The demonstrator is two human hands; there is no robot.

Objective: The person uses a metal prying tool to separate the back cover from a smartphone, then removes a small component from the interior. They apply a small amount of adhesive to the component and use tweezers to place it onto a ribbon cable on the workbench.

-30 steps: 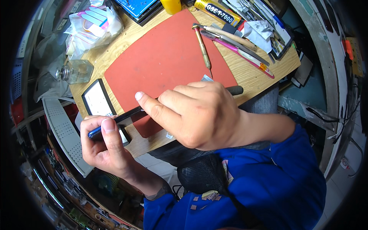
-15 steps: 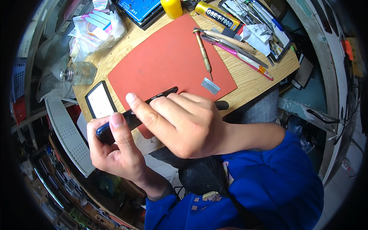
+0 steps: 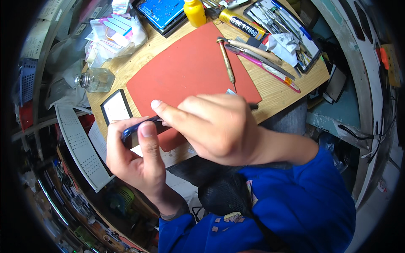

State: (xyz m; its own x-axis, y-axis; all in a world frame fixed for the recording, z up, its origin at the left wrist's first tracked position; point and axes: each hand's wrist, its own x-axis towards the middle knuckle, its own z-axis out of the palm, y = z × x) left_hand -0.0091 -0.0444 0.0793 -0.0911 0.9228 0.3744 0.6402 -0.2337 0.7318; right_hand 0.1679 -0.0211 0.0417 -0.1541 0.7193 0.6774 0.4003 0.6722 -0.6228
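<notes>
While blue-edged device (image 3: pixel 132 130) is pinched by left hand (image 3: pixel 137 164), scratches are risked if dark rod (image 3: pixel 254 106), clasped by right hand (image 3: pixel 219 126), is jolted.

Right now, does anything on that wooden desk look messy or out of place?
A crumpled white tissue or paper is bunched at the near end of the tool tray, hiding part of it. It looks a bit odd, like litter among tools.

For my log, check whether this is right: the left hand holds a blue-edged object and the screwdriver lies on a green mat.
Not green: the head view shows a red mat under the screwdriver. The left hand holds the blue-edged object.
</notes>
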